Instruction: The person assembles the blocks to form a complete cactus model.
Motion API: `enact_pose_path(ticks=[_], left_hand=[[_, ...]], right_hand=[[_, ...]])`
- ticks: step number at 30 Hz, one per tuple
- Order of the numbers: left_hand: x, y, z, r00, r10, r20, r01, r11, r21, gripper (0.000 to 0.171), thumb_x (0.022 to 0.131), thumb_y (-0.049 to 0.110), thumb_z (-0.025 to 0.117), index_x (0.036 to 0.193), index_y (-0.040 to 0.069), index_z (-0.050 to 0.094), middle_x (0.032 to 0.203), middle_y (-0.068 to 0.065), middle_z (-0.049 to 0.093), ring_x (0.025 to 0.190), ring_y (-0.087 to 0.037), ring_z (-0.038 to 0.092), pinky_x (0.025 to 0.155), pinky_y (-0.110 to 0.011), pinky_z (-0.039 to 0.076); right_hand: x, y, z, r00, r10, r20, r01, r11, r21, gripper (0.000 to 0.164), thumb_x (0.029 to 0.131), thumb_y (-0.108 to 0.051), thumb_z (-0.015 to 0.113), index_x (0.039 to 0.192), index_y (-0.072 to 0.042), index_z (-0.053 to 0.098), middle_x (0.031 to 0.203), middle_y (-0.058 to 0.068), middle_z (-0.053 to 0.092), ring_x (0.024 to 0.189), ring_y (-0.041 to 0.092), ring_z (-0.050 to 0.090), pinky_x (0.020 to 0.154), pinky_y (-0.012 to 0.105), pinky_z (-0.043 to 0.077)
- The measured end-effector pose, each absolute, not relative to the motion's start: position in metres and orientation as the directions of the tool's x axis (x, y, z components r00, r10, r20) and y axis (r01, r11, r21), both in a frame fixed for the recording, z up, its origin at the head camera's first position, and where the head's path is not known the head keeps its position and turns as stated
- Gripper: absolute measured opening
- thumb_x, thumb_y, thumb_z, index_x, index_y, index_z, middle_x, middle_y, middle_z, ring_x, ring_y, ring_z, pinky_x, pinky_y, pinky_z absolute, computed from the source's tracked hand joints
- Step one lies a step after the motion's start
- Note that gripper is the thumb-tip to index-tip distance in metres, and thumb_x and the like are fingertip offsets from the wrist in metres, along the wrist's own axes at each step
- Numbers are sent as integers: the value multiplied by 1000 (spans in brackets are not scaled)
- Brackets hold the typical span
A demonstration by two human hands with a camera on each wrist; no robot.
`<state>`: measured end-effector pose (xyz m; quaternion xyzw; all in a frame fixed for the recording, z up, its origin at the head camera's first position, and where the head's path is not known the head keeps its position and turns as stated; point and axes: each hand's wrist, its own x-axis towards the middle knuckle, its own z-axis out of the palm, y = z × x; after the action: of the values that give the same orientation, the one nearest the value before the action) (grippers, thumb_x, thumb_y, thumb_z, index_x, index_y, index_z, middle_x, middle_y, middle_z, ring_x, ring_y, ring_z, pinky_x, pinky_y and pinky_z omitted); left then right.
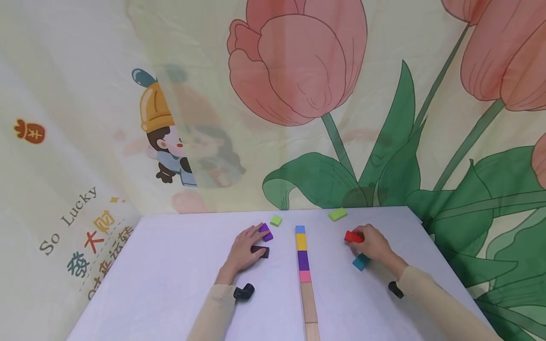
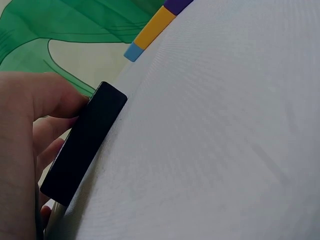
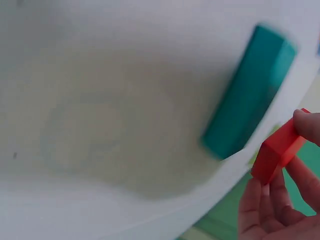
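Observation:
My left hand (image 1: 245, 248) lies low over the left part of the table. Its fingers reach to a purple block (image 1: 266, 232), while the thumb is at a black block (image 1: 263, 252). That black block (image 2: 85, 145) looks large beside the hand in the left wrist view. With thumb and fingers, my right hand (image 1: 373, 244) pinches a small red block (image 1: 353, 237); the right wrist view shows the red block (image 3: 280, 146) held above the table. Just below this hand a teal block (image 1: 360, 262) lies on the table (image 1: 170, 284).
Down the middle runs a straight line of blocks: light blue (image 1: 300, 229), yellow (image 1: 301, 242), purple (image 1: 303, 260), pink (image 1: 304, 276), then plain wooden blocks (image 1: 309, 303). Two light green blocks, one small (image 1: 276, 220) and one longer (image 1: 338, 214), lie near the back edge.

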<state>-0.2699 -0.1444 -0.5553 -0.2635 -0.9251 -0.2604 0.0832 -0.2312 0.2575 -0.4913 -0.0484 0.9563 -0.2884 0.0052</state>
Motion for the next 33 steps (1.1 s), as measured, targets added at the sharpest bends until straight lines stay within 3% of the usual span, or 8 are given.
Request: enact_pose_path(ticks=[6, 11, 19, 33], left_hand=[[-269, -144, -555, -846, 447, 291, 534, 720, 443, 55, 86, 31, 61, 140, 20, 57, 155, -6, 39, 142, -36, 32, 114, -57, 25], [-270, -144, -557, -848, 445, 288, 530, 726, 438, 56, 85, 31, 61, 140, 20, 57, 155, -7, 39, 142, -37, 32, 114, -57, 24], [-270, -144, -556, -848, 441, 293, 529, 725, 441, 56, 85, 31, 61, 139, 20, 58, 155, -7, 40, 142, -38, 33, 114, -57, 24], [-270, -144, -556, -845, 439, 307, 535, 719, 443, 55, 84, 31, 62, 138, 20, 59, 154, -7, 41, 141, -38, 34, 113, -58, 26]], right_hand=[[-199, 225, -493, -973, -226, 53, -218, 808, -547, 33, 75, -8, 84, 104, -1, 69, 92, 5, 60, 85, 19, 57, 74, 37, 57], [-169, 199, -499, -944, -331, -18, -265, 786, -559, 35, 70, -16, 88, 100, -11, 70, 89, -5, 58, 84, 13, 54, 72, 28, 56], [-141, 182, -510, -893, -440, -90, -319, 763, -562, 33, 70, -21, 88, 97, -18, 70, 89, -11, 57, 81, 8, 53, 70, 26, 54], [-133, 179, -513, -887, -451, -103, -311, 746, -588, 36, 67, -23, 90, 97, -18, 70, 88, -10, 56, 80, 7, 53, 70, 24, 55]])
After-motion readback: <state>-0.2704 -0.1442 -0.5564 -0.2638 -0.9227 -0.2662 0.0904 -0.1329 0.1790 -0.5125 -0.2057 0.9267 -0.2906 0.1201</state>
